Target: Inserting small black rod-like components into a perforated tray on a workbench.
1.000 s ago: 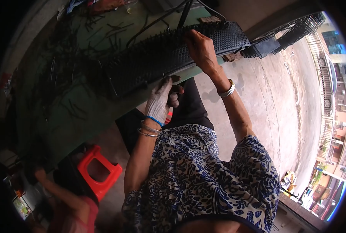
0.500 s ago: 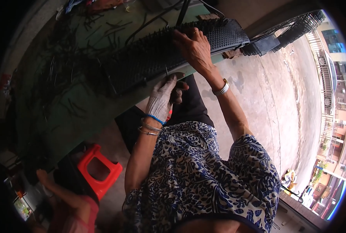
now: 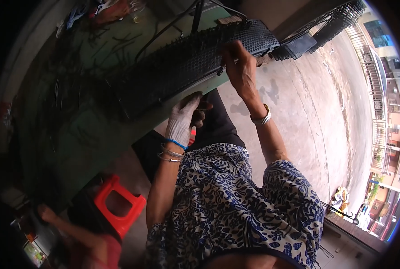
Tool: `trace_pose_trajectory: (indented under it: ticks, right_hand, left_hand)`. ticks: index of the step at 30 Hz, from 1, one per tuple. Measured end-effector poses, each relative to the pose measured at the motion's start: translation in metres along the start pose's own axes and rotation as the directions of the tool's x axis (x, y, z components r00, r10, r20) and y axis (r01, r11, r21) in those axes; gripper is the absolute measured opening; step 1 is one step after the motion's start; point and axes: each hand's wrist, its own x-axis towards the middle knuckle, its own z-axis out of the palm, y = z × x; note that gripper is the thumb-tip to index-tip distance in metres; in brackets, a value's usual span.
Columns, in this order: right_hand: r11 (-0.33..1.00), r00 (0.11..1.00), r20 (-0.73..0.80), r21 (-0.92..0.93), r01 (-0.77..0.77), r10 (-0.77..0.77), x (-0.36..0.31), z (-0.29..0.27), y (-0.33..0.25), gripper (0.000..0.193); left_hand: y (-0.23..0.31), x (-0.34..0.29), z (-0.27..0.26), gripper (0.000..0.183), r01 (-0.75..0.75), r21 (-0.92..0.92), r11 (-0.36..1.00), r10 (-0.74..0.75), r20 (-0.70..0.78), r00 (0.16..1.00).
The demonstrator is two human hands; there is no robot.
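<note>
A long black tray with a grid of small holes (image 3: 182, 71) lies slantwise across the green tabletop. Many thin dark pieces (image 3: 200, 41) stand up in rows along its far side. My left hand (image 3: 187, 114), in a soiled white knitted glove, is beside the tray's near edge. Its fingers are curled together, and whatever they hold is hidden. My right hand (image 3: 241, 69), bare with a metal band at the wrist, is over the right part of the tray's near edge. Its fingers are bent into a pinch, slightly blurred, and I cannot make out anything in them.
Loose dark strips (image 3: 112, 42) are strewn over the green table (image 3: 87, 148). A black metal frame (image 3: 197, 18) rises behind the tray. Stacked black racks (image 3: 339, 27) stand far right. A red stool (image 3: 119, 204) and another person's arm (image 3: 74, 231) are at lower left.
My right hand has lifted off the upright pieces and come right and toward me. The left hand has dropped slightly, and the thin bright pin at its fingertips no longer shows.
</note>
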Motion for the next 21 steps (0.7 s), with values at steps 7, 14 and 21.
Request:
trace_pose_trajectory:
  ticks: [7, 14, 21]
  right_hand:
    - [0.971, 0.955, -0.195, -0.124, 0.204, -0.225, 0.028, 0.019, 0.018, 0.005]
    - [0.933, 0.969, -0.025, -0.280, 0.228, -0.244, 0.019, 0.034, 0.039, 0.009]
    - [0.830, 0.990, 0.053, -0.540, 0.136, -0.129, 0.011, 0.032, -0.007, 0.017]
  left_hand:
    - [-0.001, 0.000, -0.006, 0.029, -0.020, -0.039, 0.999, 0.021, 0.036, 0.999]
    - [0.002, -0.001, -0.012, 0.025, -0.007, -0.072, 0.997, 0.001, -0.078, 0.997]
    - [0.011, -0.035, -0.029, 0.030, -0.158, -0.132, 0.978, 0.155, -0.036, 0.987]
